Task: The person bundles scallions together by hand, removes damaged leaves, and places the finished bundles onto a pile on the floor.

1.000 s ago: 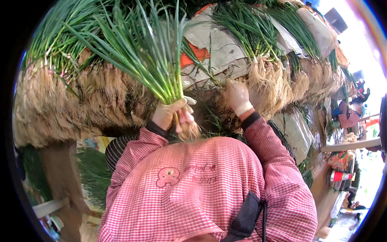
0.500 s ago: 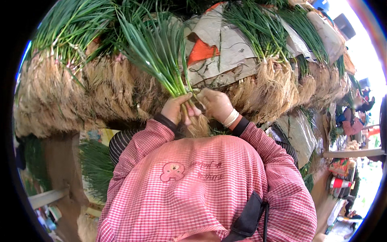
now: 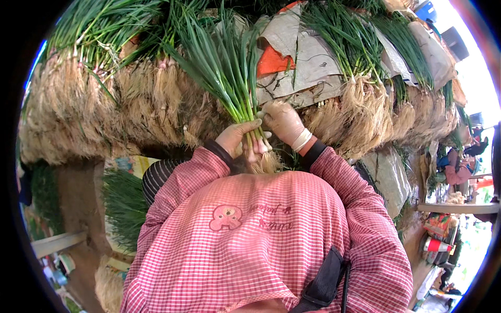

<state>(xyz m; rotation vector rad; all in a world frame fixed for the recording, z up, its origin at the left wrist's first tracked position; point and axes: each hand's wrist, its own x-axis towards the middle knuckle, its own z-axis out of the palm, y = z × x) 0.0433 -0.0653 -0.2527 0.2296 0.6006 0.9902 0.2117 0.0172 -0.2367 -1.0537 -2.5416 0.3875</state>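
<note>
A bunch of green garlic (image 3: pixel 239 99) stands tilted in front of my chest, long leaves fanning up and to the left. Its pinkish-white bulbs (image 3: pixel 259 147) and pale roots point down toward my checked smock. My left hand (image 3: pixel 237 136), in a thin pale glove, is closed around the stems just above the bulbs, its thumb across the front. On the right side of the stems is my right hand (image 3: pixel 284 124), also gloved, with a white band at the wrist. Its fingers are curled in at the stalks; whatever they pinch is hidden.
A long heap of green garlic (image 3: pixel 78 104) with hanging roots runs across the far side. White sacking (image 3: pixel 313 60) with an orange patch (image 3: pixel 275 61) covers its middle. More bunches (image 3: pixel 360 104) lie to the right. Green leaves (image 3: pixel 122 208) lie low on the left. A person (image 3: pixel 459 169) is at the far right.
The whole view has shifted slightly. The bunch sits a little further right and its bulbs are closer to my right hand. My left hand keeps its hold; the right fingers stay curled beside the stems.
</note>
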